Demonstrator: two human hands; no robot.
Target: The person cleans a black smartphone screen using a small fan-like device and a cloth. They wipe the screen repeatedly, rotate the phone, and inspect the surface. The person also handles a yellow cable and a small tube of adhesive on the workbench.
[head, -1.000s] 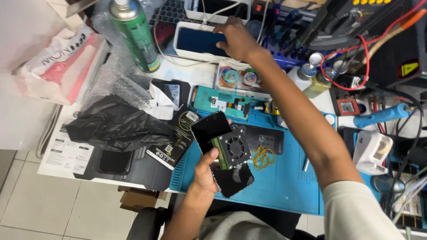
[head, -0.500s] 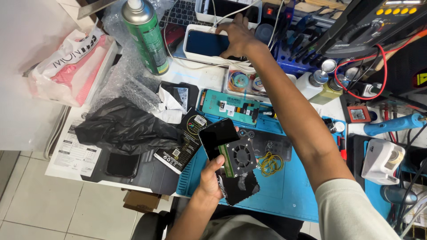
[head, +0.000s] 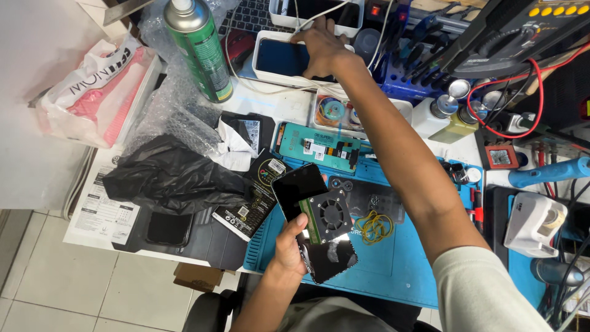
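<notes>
Lower centre, left hand point(head: 289, 246) fingers grip a dark smartphone point(head: 313, 221); right hand point(head: 322, 46), fingers spread, presses a white tray point(head: 270, 77) at top.

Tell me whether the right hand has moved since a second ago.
Cannot tell: the right hand rests on the white tray as before; only the camera view shifts.

Glossy glass phone point(head: 313, 224); matt blue rubbery mat point(head: 381, 258); crinkled black plastic bag point(head: 172, 175).
</notes>
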